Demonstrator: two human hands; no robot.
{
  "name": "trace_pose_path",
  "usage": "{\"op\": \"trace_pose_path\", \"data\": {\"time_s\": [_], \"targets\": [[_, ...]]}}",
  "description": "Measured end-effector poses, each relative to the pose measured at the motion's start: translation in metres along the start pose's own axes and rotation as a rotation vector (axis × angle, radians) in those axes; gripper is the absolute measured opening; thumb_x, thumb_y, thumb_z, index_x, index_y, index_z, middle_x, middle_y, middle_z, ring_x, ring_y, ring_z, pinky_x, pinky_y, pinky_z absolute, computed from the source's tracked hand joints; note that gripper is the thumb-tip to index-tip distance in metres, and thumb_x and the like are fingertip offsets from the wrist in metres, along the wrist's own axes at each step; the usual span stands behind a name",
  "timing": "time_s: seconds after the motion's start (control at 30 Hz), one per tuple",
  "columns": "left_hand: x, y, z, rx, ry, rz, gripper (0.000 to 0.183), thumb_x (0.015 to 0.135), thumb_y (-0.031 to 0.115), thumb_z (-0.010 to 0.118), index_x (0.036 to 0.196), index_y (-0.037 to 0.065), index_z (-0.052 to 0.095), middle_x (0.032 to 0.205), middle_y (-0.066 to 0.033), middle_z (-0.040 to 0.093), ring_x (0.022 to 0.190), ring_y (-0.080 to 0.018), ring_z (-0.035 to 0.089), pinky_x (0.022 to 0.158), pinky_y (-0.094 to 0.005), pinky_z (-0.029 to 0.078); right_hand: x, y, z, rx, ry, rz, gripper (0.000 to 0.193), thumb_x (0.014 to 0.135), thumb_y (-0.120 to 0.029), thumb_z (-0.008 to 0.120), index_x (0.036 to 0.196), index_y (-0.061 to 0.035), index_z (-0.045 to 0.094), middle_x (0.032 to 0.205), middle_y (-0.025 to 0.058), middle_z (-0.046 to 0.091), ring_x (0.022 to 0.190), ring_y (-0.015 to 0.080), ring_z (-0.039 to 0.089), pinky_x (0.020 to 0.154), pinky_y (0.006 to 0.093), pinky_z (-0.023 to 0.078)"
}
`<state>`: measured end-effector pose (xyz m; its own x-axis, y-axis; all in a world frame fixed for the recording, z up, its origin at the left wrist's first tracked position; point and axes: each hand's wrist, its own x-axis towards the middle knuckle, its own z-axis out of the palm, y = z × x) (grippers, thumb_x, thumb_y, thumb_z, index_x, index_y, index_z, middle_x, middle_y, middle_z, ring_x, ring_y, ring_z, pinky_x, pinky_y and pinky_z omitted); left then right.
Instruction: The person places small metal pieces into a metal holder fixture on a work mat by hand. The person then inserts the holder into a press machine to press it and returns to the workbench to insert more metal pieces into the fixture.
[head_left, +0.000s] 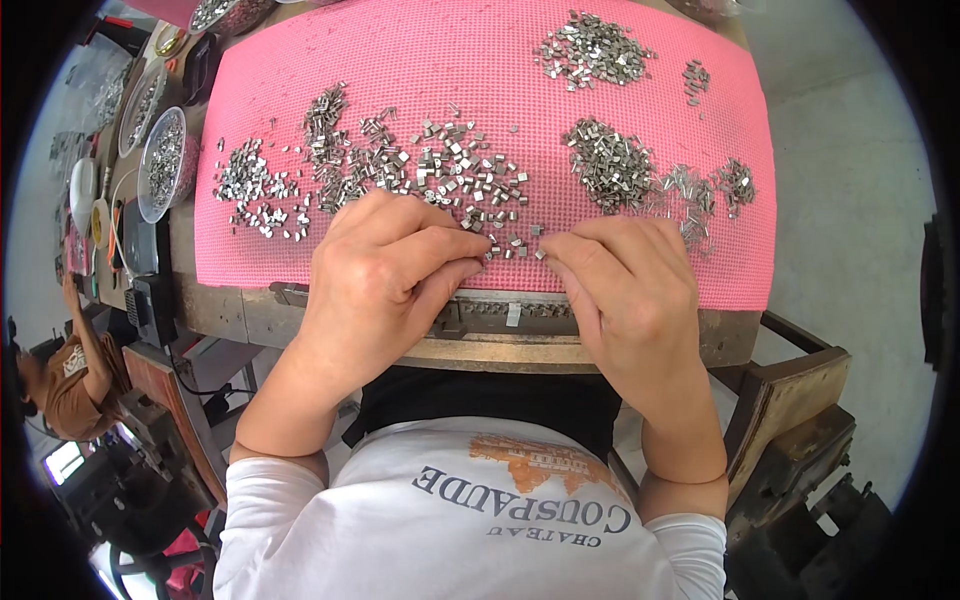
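Note:
My left hand (385,262) is closed in a pinch low over the pink mat (470,70), thumb and forefinger together at a few small silver metal pieces (515,245). Whatever is between those fingertips is too small to make out. Opposite it, my right hand (635,285) also pinches, with a small metal block (540,254) at its fingertips. Just beyond my left hand spreads a loose heap of square metal blocks (470,165). Below both hands, along the table's front edge, runs a dark metal strip (480,312) with a light silver piece (513,315) on it.
More metal parts lie in piles: small blocks (250,180) at left, short pieces (608,165) and thin pins (688,195) at right, another heap (595,50) farther back. Clear bowls of parts (168,165) stand left of the mat. A person (75,375) sits at far left.

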<state>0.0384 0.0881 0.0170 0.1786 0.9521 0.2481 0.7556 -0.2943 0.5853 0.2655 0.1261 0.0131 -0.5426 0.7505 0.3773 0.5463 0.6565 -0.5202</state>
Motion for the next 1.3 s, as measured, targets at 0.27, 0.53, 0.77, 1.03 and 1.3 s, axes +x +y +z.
{"op": "trace_pose_path", "data": {"time_s": [0.27,0.53,0.77,1.03,1.3], "targets": [[0.013,0.000,0.000,0.151,-0.115,0.171,0.012,0.076,0.007,0.079,0.087,0.009,0.074,0.086,-0.0044,0.064,0.082,-0.0264,0.061,0.074,-0.0387,0.048,0.019,0.013,-0.003,-0.053,-0.095,-0.167,0.024,0.075,0.000,0.070,0.098,-0.0056,0.075,0.090,0.0059,0.066,0.082,0.0242,0.063,0.075,0.0377,0.047],[0.012,0.002,-0.010,0.188,-0.129,0.108,0.012,0.077,0.006,0.077,0.086,0.009,0.071,0.086,-0.0050,0.062,0.082,-0.0271,0.059,0.073,-0.0391,0.044,0.030,0.014,-0.007,-0.150,-0.252,-0.263,0.014,0.080,-0.005,0.065,0.094,-0.0044,0.070,0.092,0.0059,0.063,0.084,0.0232,0.061,0.076,0.0366,0.046],[0.008,-0.003,-0.007,0.202,-0.053,0.130,0.017,0.072,0.006,0.083,0.088,0.010,0.077,0.083,-0.0026,0.066,0.078,-0.0239,0.060,0.070,-0.0378,0.045,0.023,0.017,-0.014,0.030,-0.267,-0.139,0.022,0.076,0.003,0.073,0.097,-0.0019,0.069,0.094,0.0090,0.064,0.086,0.0298,0.062,0.077,0.0407,0.049],[0.006,-0.004,-0.006,0.198,-0.034,0.109,0.018,0.070,0.006,0.085,0.086,0.010,0.078,0.083,-0.0012,0.068,0.078,-0.0226,0.061,0.069,-0.0371,0.044,0.019,0.022,-0.010,0.037,-0.100,-0.151,0.018,0.078,-0.001,0.071,0.095,-0.0042,0.067,0.090,0.0078,0.062,0.084,0.0267,0.062,0.076,0.0387,0.047],[0.007,-0.004,-0.008,0.220,-0.042,0.128,0.017,0.069,0.007,0.085,0.085,0.011,0.078,0.083,-0.0004,0.069,0.078,-0.0212,0.062,0.070,-0.0365,0.044,0.018,0.019,-0.006,-0.050,-0.179,-0.180,0.018,0.077,-0.001,0.076,0.094,-0.0041,0.070,0.092,0.0068,0.066,0.085,0.0254,0.062,0.073,0.0378,0.045]]}}
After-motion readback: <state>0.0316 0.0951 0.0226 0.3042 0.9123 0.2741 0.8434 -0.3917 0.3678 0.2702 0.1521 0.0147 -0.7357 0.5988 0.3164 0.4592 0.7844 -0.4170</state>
